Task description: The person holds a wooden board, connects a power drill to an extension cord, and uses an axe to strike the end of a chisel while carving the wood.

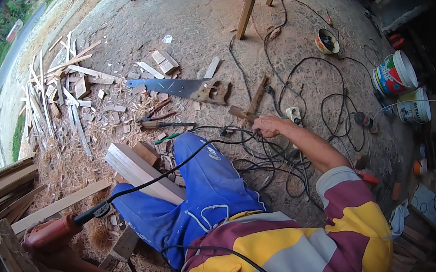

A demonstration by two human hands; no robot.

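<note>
At the lower left, my left hand [53,253] grips a red-bodied power tool [55,229] with a black cord running from its end. My right hand [268,125] is closed on a wooden piece [251,110], which looks like a T or cross of two short bars; I cannot tell exactly what it is. A thick pale timber [141,172] lies between my blue-trousered legs. A handsaw [179,86] lies on the ground ahead, with several hand tools [167,123] below it. A white socket block [293,116] is just right of my right hand.
Wood offcuts and shavings [60,95] cover the left ground, and stacked boards [1,189] are at the left edge. Tangled cables [333,100] spread on the right, near a small tub [326,42] and paint buckets [393,74]. A wooden trestle [246,10] stands at the top.
</note>
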